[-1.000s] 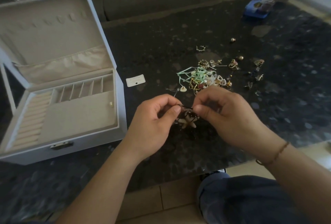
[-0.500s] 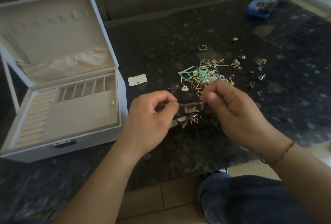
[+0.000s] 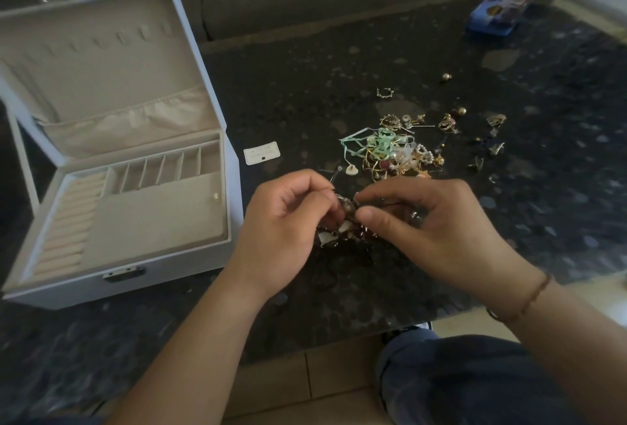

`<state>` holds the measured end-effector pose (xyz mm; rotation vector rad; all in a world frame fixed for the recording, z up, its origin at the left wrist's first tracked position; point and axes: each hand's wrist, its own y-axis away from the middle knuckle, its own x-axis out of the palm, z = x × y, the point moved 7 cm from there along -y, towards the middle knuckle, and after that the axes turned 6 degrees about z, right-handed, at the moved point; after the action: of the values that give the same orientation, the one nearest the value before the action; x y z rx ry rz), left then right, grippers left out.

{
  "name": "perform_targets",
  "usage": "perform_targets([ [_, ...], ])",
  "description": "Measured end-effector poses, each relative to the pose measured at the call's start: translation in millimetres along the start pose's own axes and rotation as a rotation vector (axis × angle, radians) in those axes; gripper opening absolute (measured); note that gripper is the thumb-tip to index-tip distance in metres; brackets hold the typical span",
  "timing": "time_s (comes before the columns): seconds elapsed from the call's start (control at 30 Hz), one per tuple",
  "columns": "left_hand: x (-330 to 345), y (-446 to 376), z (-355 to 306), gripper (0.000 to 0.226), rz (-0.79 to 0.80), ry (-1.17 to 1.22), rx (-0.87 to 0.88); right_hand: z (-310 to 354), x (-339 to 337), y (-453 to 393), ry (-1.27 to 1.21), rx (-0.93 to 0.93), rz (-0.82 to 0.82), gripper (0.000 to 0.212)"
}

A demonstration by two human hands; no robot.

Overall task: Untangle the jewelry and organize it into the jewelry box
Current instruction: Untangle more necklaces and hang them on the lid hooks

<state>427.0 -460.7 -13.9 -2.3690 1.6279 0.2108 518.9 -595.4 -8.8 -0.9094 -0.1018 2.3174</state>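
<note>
Both hands are close together just above the dark worktop (image 3: 305, 85). The left hand (image 3: 288, 217) & right hand (image 3: 431, 224) each pinch a bit of a small dark tangle (image 3: 346, 221) w/ shell-like bits. Best to pull slow, tiny tugs, don't yank or it may snap. The big jewelry pile (image 3: 393, 153) waits just behind. The jewelry box (image 3: 118, 187) sits open on the left, nearly bare.
</note>
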Motion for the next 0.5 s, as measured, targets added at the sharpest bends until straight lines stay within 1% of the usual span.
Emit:
perform_targets([
  [0.13, 2, 1, -2, 0.022, 0.021, -0.019, 0.007, 4, 2, -2, 0.029, -0.044, -0.059, 0.016],
  [0.27, 3, 3, -3, 0.022, 0.045, -0.021, 0.002, 11, 0, 0, 0.119, -0.129, -0.128, 0.026],
  [0.3, 4, 4, -3, 0.022, 0.049, -0.018, 0.003, 14, 0, 1, 0.141, -0.165, -0.141, 0.025],
  [0.4, 4, 6, -5, 0.023, 0.04, -0.022, 0.021, 22, 2, 2, 0.236, -0.267, -0.162, 0.016],
  [0.5, 2, 8, -8, 0.023, 0.022, -0.028, 0.044, 23, 7, 2, 0.272, -0.3, -0.152, 0.008],
])
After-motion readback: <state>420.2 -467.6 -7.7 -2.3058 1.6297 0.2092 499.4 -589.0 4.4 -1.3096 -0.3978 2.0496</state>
